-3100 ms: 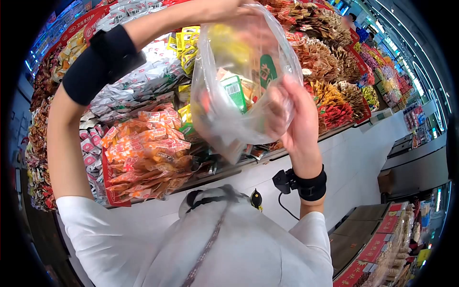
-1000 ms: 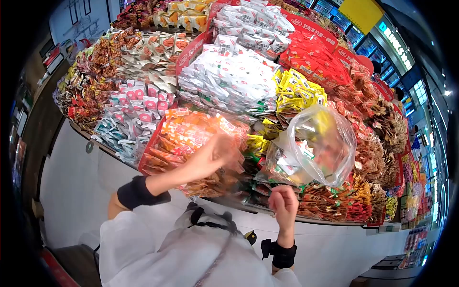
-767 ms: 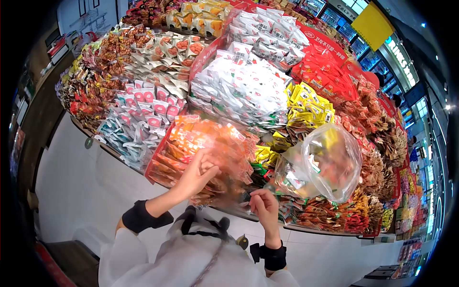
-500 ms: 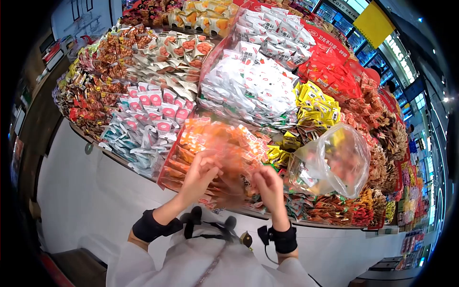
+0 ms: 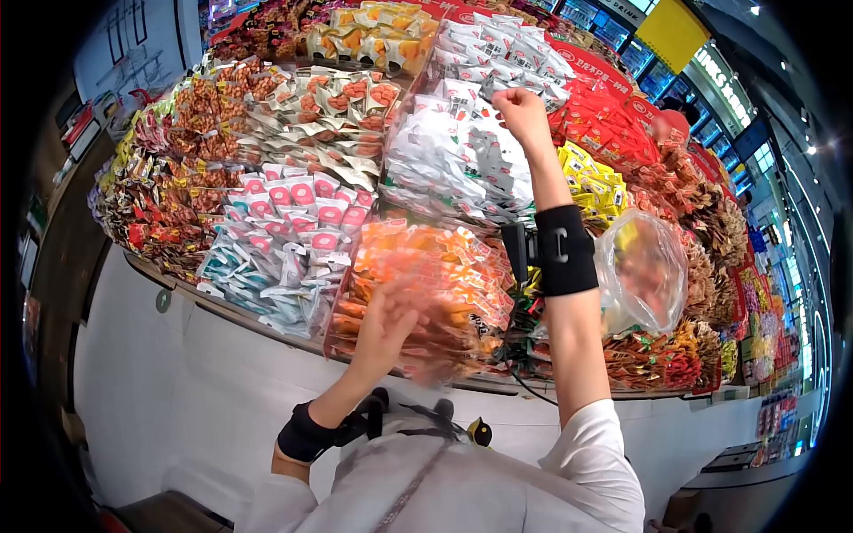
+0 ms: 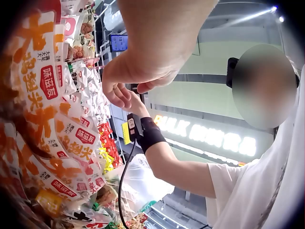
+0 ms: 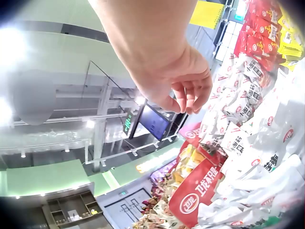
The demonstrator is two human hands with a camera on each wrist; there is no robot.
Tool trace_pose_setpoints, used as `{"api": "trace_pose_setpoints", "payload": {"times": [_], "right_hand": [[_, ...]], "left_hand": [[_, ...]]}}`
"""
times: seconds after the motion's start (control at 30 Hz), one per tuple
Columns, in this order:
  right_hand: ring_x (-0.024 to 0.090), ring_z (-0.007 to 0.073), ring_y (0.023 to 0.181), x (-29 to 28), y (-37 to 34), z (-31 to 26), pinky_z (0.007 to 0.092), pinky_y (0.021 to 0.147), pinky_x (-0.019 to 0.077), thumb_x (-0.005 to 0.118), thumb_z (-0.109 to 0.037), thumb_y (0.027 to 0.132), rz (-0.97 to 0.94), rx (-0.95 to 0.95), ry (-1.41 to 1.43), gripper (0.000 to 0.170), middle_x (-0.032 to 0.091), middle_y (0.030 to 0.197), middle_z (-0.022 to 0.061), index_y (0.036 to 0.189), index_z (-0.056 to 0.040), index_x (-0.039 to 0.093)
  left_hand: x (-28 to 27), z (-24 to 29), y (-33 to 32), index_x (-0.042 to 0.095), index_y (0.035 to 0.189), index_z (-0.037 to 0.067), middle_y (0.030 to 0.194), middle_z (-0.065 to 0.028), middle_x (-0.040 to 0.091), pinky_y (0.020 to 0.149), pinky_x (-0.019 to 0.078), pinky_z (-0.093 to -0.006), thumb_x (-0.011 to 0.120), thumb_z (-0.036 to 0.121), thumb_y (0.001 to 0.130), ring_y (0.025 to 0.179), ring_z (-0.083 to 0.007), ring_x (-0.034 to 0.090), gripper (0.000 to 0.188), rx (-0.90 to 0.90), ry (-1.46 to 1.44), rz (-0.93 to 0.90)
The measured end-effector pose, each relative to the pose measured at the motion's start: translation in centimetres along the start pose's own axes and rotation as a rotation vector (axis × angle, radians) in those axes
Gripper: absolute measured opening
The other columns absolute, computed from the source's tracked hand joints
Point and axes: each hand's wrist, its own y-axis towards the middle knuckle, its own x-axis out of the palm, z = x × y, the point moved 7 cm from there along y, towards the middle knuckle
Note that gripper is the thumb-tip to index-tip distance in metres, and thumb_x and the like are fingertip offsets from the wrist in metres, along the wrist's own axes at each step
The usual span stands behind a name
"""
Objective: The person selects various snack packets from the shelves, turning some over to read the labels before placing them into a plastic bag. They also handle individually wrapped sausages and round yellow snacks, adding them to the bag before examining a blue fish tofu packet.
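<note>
In the head view my left hand (image 5: 391,320) hovers over the orange snack packets (image 5: 444,266), fingers loosely curled and holding nothing. The left wrist view shows the same hand (image 6: 143,67) beside the orange-printed packets (image 6: 45,86). My right arm stretches forward, so the right hand (image 5: 526,120) is over the heap of white packets (image 5: 453,164), fingers relaxed and bent. In the right wrist view no packet is between the fingers of this hand (image 7: 183,78); white packets (image 7: 243,105) lie beyond. A clear plastic bag (image 5: 647,266) with some packets inside rests on the display, right of my right forearm.
Yellow packets (image 5: 593,186) and red packets (image 5: 613,124) lie right of the white heap. Pink-and-white packets (image 5: 302,209) are on the left. A red printed divider (image 7: 198,191) stands by the white heap. The display's front edge (image 5: 249,324) runs nearest my body.
The bag, gripped up in front of me in the oldest frame, now rests on the packets. My right hand has reached forward from the front edge to the white heap. The left stays over the orange packets.
</note>
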Motion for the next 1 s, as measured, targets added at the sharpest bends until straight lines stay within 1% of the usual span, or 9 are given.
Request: {"api": "trace_pose_setpoints", "payload": {"times": [0.1,0.13,0.23,0.3,0.4,0.53,0.67,0.9,1.0], "right_hand": [[0.059,0.0209,0.062,1.4,3.4,2.4,0.0305,0.060,0.0453,0.059,-0.022,0.065,0.010,0.032,-0.120,0.019,0.061,0.066,0.0114,0.070,-0.0038,0.062],[0.054,0.0109,0.050,1.8,4.2,2.7,0.0252,0.047,0.0430,0.061,-0.018,0.071,-0.014,0.022,-0.171,0.017,0.057,0.056,0.0040,0.070,-0.0014,0.058],[0.055,0.0131,0.050,1.3,6.8,4.1,0.0270,0.049,0.0437,0.063,-0.020,0.068,0.058,-0.010,-0.421,0.019,0.058,0.057,0.0078,0.067,-0.0018,0.059],[0.059,0.0190,0.059,0.7,9.1,7.0,0.0302,0.057,0.0456,0.060,-0.020,0.066,0.072,0.083,-0.465,0.017,0.060,0.061,0.0106,0.066,-0.0031,0.061],[0.060,0.0304,0.073,-1.2,9.8,7.0,0.0365,0.066,0.0461,0.054,-0.017,0.069,0.195,0.096,-0.566,0.016,0.061,0.070,0.0164,0.073,-0.0039,0.062],[0.059,0.0304,0.077,-2.3,11.6,5.3,0.0381,0.069,0.0455,0.051,-0.016,0.070,0.175,0.040,-0.690,0.018,0.061,0.078,0.0161,0.080,-0.0060,0.061],[0.058,0.0301,0.084,-1.6,13.6,4.0,0.0394,0.071,0.0454,0.053,-0.018,0.071,0.103,-0.155,-0.639,0.016,0.062,0.084,0.0140,0.081,-0.0090,0.062],[0.058,0.0303,0.086,5.9,11.7,3.7,0.0384,0.076,0.0458,0.054,-0.016,0.069,-0.289,-0.132,-0.879,0.021,0.061,0.086,0.0176,0.084,-0.0034,0.063],[0.060,0.0266,0.081,7.2,11.5,4.0,0.0372,0.073,0.0467,0.061,-0.019,0.067,-0.180,-0.127,-0.940,0.020,0.062,0.082,0.0159,0.080,-0.0041,0.064]], "left_hand": [[-0.8,-0.2,-0.3,0.031,0.119,0.000,0.098,-0.0103,0.050,0.076,0.0437,-0.0255,0.044,0.000,0.083,0.084,-0.0147,0.054,0.038,-0.005,-0.038,0.010],[-1.1,-0.1,-0.5,0.031,0.118,0.000,0.098,-0.0103,0.049,0.077,0.0433,-0.0256,0.044,0.000,0.083,0.084,-0.0149,0.054,0.038,-0.012,-0.042,0.015],[-1.9,0.4,-0.6,0.030,0.118,0.000,0.096,-0.0101,0.048,0.079,0.0424,-0.0257,0.043,-0.001,0.083,0.085,-0.0150,0.053,0.037,-0.016,-0.035,0.028],[-2.5,1.0,-0.6,0.030,0.117,0.000,0.094,-0.0097,0.048,0.079,0.0418,-0.0255,0.042,-0.002,0.083,0.085,-0.0148,0.053,0.036,-0.011,-0.007,0.037],[-3.7,1.2,-0.6,0.031,0.116,0.000,0.094,-0.0097,0.048,0.075,0.0414,-0.0241,0.042,-0.002,0.083,0.083,-0.0142,0.053,0.035,-0.002,-0.001,0.059],[-4.5,1.3,0.0,0.033,0.116,0.000,0.094,-0.0087,0.049,0.073,0.0414,-0.0233,0.044,0.000,0.083,0.082,-0.0135,0.053,0.034,-0.008,0.015,0.084],[-4.9,0.6,0.9,0.034,0.115,0.001,0.094,-0.0086,0.050,0.073,0.0412,-0.0238,0.045,0.001,0.083,0.081,-0.0135,0.053,0.034,-0.019,-0.003,0.085],[-4.1,-0.2,2.3,0.034,0.115,0.002,0.093,-0.0076,0.051,0.074,0.0424,-0.0254,0.045,0.006,0.084,0.082,-0.0146,0.053,0.033,-0.037,0.000,0.063],[-3.8,-0.2,2.6,0.034,0.116,0.002,0.094,-0.0079,0.050,0.075,0.0423,-0.0257,0.045,0.005,0.084,0.081,-0.0149,0.053,0.034,-0.046,0.010,0.058]]}}
